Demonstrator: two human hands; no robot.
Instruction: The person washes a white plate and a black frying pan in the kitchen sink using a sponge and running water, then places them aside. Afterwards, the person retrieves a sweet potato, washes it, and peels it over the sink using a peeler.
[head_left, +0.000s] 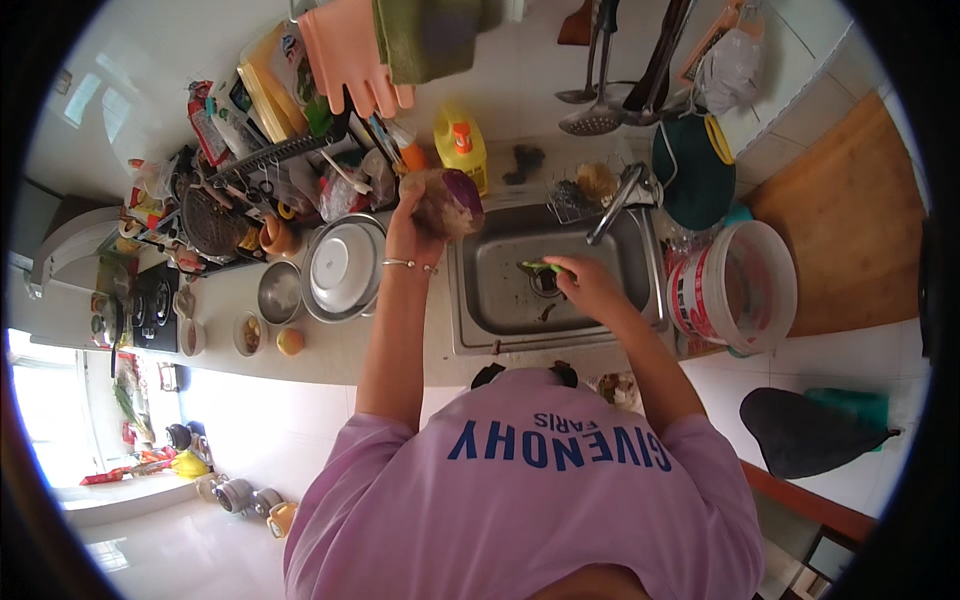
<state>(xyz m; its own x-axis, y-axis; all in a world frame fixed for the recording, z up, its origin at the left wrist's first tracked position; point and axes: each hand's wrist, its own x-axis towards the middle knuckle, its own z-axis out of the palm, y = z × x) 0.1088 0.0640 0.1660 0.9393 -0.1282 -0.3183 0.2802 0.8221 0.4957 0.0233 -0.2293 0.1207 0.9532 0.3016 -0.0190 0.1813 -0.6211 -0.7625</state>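
My left hand (411, 234) grips a large, partly peeled root vegetable (444, 206) with pale flesh and a patch of purple skin. It is raised beside the sink's left rim; its exact kind is unclear. Low over the steel sink (491, 300), my right hand (589, 285) holds a green-handled tool (551, 267), apparently a peeler, whose working end is hard to make out. Dark scraps (547, 311) lie on the sink floor near the drain. The vegetable and the tool are well apart.
The faucet (616, 202) reaches over the sink's back right. A plastic bucket (731, 289) stands to the right. On the left counter are steel basins (345, 225), a small bowl (249, 333) and a round fruit (289, 342). A yellow detergent bottle (459, 142) stands behind.
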